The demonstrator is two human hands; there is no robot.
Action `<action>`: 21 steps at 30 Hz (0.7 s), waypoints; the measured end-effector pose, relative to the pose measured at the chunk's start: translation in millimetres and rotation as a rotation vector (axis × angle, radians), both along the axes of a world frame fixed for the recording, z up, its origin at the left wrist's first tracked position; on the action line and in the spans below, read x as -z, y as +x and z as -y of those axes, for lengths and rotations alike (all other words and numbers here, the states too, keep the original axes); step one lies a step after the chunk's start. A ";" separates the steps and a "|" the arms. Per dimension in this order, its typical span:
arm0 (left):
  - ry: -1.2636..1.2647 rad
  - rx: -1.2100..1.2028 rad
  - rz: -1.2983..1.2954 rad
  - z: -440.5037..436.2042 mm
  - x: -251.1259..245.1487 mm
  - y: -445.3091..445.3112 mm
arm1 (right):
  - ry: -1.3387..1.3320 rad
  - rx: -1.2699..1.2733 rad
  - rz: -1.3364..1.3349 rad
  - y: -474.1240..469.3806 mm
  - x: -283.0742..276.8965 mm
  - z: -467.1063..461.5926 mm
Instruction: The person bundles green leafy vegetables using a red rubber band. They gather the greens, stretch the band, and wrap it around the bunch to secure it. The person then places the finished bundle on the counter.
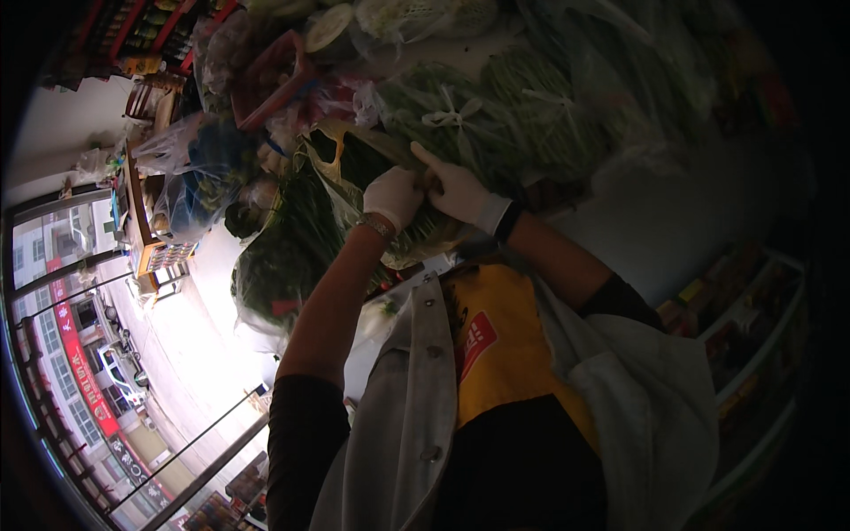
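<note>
Both hands wear white gloves and meet over an open, thin plastic bag [342,189] of long green leafy vegetables [362,159]. My left hand [393,198], with a metal watch at its wrist, is curled above the greens; whether anything is in its fingers cannot be seen. Close against it on the right is my right hand [458,192], a dark band at its wrist. Its index finger points up and left, while the thumb and other fingers are bent towards the left fingertips. Shadow hides what, if anything, lies between the fingertips. Green stalks show below the hands.
Tied clear bags of green vegetables [451,119] lie beyond the hands. A red plastic basket [265,83] stands at the upper left, near a clear bag with blue contents [212,159]. More bagged greens [272,265] are at the left. Stocked shelves [744,332] stand at the right.
</note>
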State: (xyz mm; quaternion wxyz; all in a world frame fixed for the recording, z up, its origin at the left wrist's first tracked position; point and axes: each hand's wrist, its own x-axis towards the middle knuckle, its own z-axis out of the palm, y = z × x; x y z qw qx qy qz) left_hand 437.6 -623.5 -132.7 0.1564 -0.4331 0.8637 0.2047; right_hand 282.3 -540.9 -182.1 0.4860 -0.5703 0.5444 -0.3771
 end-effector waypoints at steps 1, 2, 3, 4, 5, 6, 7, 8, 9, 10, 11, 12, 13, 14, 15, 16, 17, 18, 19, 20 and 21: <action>-0.009 0.000 0.015 -1.2 0.6 -0.7 | -0.001 -0.002 -0.008 0.3 -0.5 0.1; -0.019 -0.001 0.023 -2.1 1.0 -1.2 | -0.005 -0.004 -0.007 0.5 -0.7 0.4; -0.027 0.001 0.041 -2.9 1.1 -1.5 | -0.008 -0.010 0.001 0.7 -0.9 0.6; -0.036 0.004 0.052 -3.5 1.2 -2.0 | -0.024 -0.014 -0.025 0.8 -0.9 0.7; -0.045 0.006 0.064 -4.0 0.9 -2.3 | -0.038 -0.022 -0.043 1.4 -1.0 1.0; -0.041 0.005 0.071 -4.4 0.5 -2.6 | -0.036 -0.028 -0.061 1.8 -1.0 1.2; -0.038 0.005 0.077 -4.5 0.1 -2.9 | -0.055 -0.032 -0.096 2.6 -1.1 1.0; -0.033 0.003 0.084 -4.7 -0.6 -3.3 | -0.057 -0.033 -0.131 3.4 -1.2 0.9; -0.036 0.005 0.076 -5.3 -1.4 -3.3 | -0.060 -0.040 -0.157 4.1 -1.3 0.5; -0.039 0.005 0.067 -5.5 -2.4 -3.6 | -0.073 -0.032 -0.168 4.7 -1.4 0.3; -0.041 0.001 0.059 -5.7 -3.5 -4.1 | -0.086 -0.031 -0.169 5.3 -1.6 0.0; -0.050 0.003 0.058 -5.9 -4.8 -4.5 | -0.081 -0.029 -0.168 5.9 -1.7 -0.3; -0.057 0.003 0.058 -5.6 -6.0 -5.1 | -0.094 -0.022 -0.181 6.5 -1.7 -0.3; -0.065 0.003 0.058 -5.3 -7.1 -5.4 | -0.090 -0.013 -0.192 7.2 -1.4 -0.2; -0.025 0.007 0.050 -3.7 -8.3 -5.3 | -0.087 -0.005 -0.196 7.6 -0.8 0.1; 0.015 0.010 0.043 -1.1 -9.4 -4.8 | -0.085 -0.001 -0.201 7.6 0.2 0.6; 0.053 0.013 0.030 1.7 -10.2 -4.1 | -0.085 0.000 -0.198 7.3 1.4 1.5; 0.086 0.011 0.031 4.7 -10.6 -3.5 | -0.096 0.001 -0.191 6.9 3.0 2.5; 0.117 0.009 0.026 8.3 -10.7 -2.9 | -0.056 0.003 -0.120 5.8 4.9 3.3; 0.146 0.005 0.021 12.3 -10.6 -2.3 | -0.029 0.005 -0.044 3.7 6.9 4.2; 0.152 0.017 0.007 15.7 -10.4 -1.9 | -0.003 0.005 0.030 1.5 8.8 4.8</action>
